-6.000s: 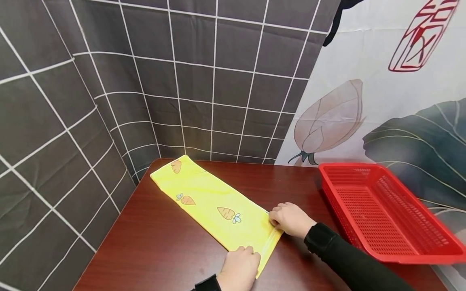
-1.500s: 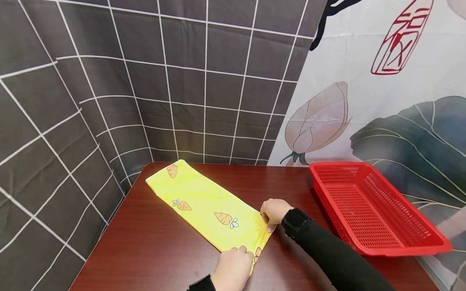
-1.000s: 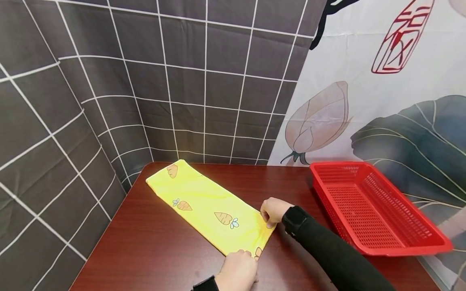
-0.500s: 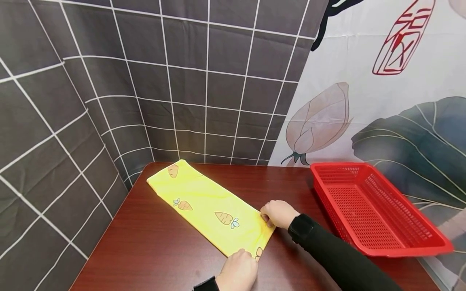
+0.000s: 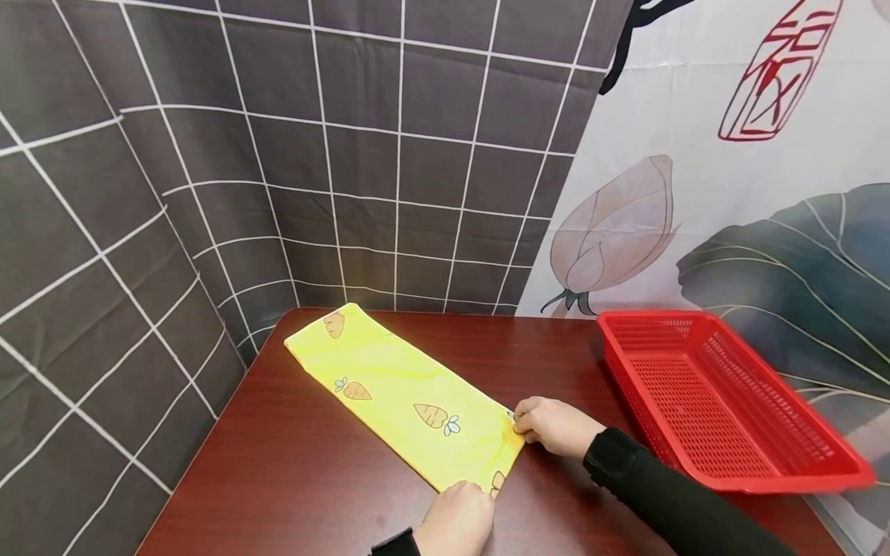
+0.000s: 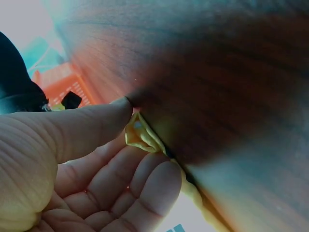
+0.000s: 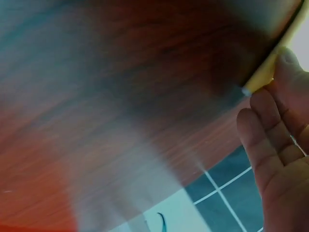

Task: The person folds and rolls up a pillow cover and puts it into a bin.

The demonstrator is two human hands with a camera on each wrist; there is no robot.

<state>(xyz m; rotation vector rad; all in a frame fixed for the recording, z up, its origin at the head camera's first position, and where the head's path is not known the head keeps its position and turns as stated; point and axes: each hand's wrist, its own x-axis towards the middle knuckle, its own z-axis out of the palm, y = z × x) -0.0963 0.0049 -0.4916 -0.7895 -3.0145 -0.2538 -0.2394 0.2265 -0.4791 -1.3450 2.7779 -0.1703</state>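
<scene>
**Head view: two hands on the near end of a carrot-print cloth**

Head camera shows the folded yellow cloth (image 5: 403, 398) lying flat as a long strip, running from the table's (image 5: 299, 479) far-left corner diagonally toward the near edge; both hands sit at its near end. Left hand (image 5: 455, 519) has the nearest corner, and the left wrist view shows thumb and curled fingers (image 6: 145, 193) pinching yellow fabric against the wood; right hand (image 5: 556, 425) is at the other near corner, fingers bent onto the edge, and the right wrist view has fingertips (image 7: 285, 67) closed on that yellow hem. One corner per hand looks like a way of keeping the short end taut and square. Over at the table's right edge, the red basket (image 5: 751, 471), a perforated tray, sits well apart from the cloth; nothing lies in it.
</scene>
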